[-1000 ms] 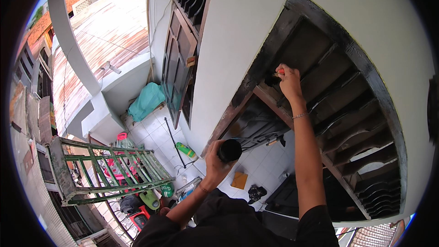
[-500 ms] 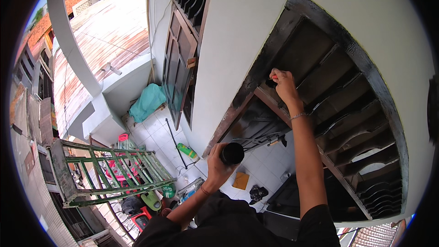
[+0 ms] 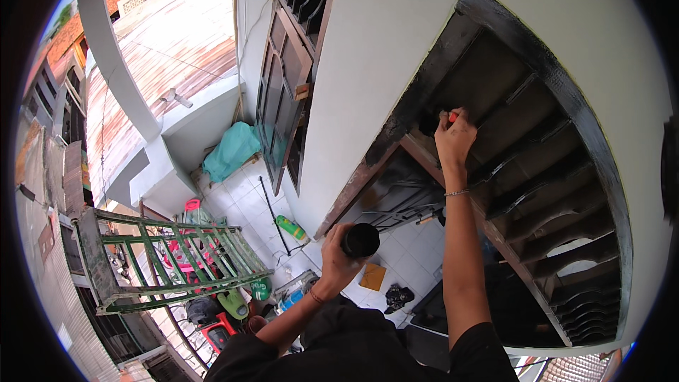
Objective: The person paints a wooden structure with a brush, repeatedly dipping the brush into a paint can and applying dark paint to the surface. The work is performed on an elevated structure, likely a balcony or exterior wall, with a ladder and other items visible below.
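My left hand point(image 3: 338, 260) is wrapped round a small cup of black paint point(image 3: 361, 241), low in front of my body. Up at the right, my right hand point(image 3: 456, 143) is closed on a paintbrush point(image 3: 453, 117) with a red handle. Its dark bristles are hard to make out against the black wood. The brush is at the inner left side of a wooden transom frame point(image 3: 548, 67), just above the brown crossbar point(image 3: 424, 155). Wet-looking black paint coats the frame's upper edges; the lower left post point(image 3: 353, 187) is still brown.
A green metal ladder point(image 3: 177, 262) stands at the left. Below on white tiles lie a teal cloth point(image 3: 233, 150), a green bottle point(image 3: 290, 228), a yellow-brown square piece point(image 3: 373, 276) and a black plastic bag point(image 3: 398, 297). An opened window point(image 3: 284, 78) juts from the white wall.
My right hand has shifted slightly right and turned, so the red handle shows more. The whole view has shifted a little. My left hand still holds the cup in nearly the same place.
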The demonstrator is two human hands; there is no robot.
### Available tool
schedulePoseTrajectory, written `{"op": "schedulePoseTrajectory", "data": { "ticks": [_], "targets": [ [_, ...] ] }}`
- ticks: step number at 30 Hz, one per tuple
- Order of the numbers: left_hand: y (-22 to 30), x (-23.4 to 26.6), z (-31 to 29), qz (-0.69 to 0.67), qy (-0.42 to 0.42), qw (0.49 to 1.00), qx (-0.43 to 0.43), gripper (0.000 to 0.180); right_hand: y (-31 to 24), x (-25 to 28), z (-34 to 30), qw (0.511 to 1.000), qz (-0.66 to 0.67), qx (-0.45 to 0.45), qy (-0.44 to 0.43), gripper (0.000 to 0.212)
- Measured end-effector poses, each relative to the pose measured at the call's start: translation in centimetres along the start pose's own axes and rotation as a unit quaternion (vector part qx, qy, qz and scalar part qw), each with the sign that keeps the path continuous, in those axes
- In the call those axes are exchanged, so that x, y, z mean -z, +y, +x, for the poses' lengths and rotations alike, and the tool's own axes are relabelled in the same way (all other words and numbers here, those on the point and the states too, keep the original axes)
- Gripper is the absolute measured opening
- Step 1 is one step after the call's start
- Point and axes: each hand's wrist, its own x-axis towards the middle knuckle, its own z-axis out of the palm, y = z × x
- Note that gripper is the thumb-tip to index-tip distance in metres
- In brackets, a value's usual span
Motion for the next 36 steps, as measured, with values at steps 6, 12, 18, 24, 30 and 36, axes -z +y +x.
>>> {"op": "schedulePoseTrajectory", "data": {
  "ticks": [6,12,18,24,30,36],
  "targets": [
    [-0.5,0.8,0.5,-0.007,-0.009,1.000,0.005,0.053,1.7,-2.8,0.0,0.995,-0.058,0.033,0.069,0.015],
    [-1.6,1.5,0.0,-0.039,-0.029,0.998,0.025,0.060,0.2,-4.2,-1.3,0.999,-0.043,0.012,0.022,0.015],
    [-2.1,1.9,0.4,-0.057,-0.028,0.998,0.027,0.064,-1.6,-3.1,-0.8,0.997,-0.024,-0.046,0.057,0.016],
    [-2.8,1.7,0.1,-0.062,-0.037,0.997,0.029,0.063,-0.9,-3.2,-1.4,0.998,-0.036,-0.021,0.037,0.018],
    [-2.0,1.4,0.4,-0.053,-0.044,0.997,0.020,0.063,-0.7,-3.1,-0.7,0.998,-0.028,-0.044,0.026,0.015],
    [-2.0,0.8,0.6,-0.051,-0.048,0.998,0.011,0.062,-0.1,-2.7,0.4,0.996,-0.021,-0.057,0.062,0.019]
  ]
}}
